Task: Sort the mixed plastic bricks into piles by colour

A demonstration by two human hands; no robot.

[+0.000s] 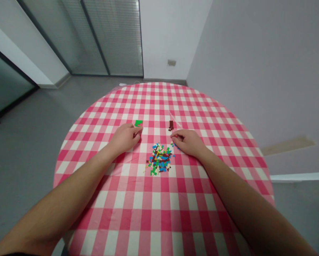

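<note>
A loose heap of small plastic building bricks (159,160) in blue, green, dark red, yellow and white lies on the pink-and-white gingham tablecloth (149,199). My left hand (124,138) rests on the cloth left of the heap, its fingertips curled beside a small cluster of green bricks (138,123). My right hand (188,142) lies to the right, with fingertips next to a short dark red brick stack (171,125). The fingers hide whatever they may hold.
The cloth covers a round table, whose curved edge (266,177) drops to a grey floor (28,142) on both sides. A thin translucent strip (176,120) lies on the cloth. Glass partitions with blinds (114,35) and a pale wall stand beyond.
</note>
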